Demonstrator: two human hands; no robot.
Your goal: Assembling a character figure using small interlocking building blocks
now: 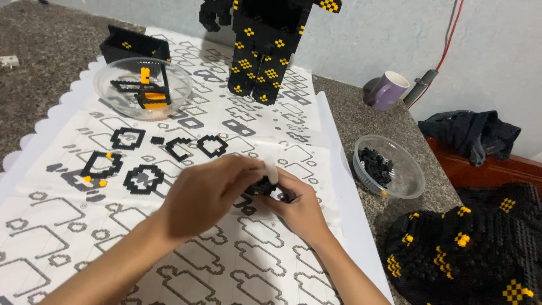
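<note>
hands (248,195) on black piece (262,185) | bowl of bricks (389,166) right | figure (265,48) behind

A speckled grey stone counter (45,51) is backed by a pale plastered wall (384,34), down which red and grey cables (449,39) are hung, while a reddish wooden ledge (491,166) is seen at the right.
</note>
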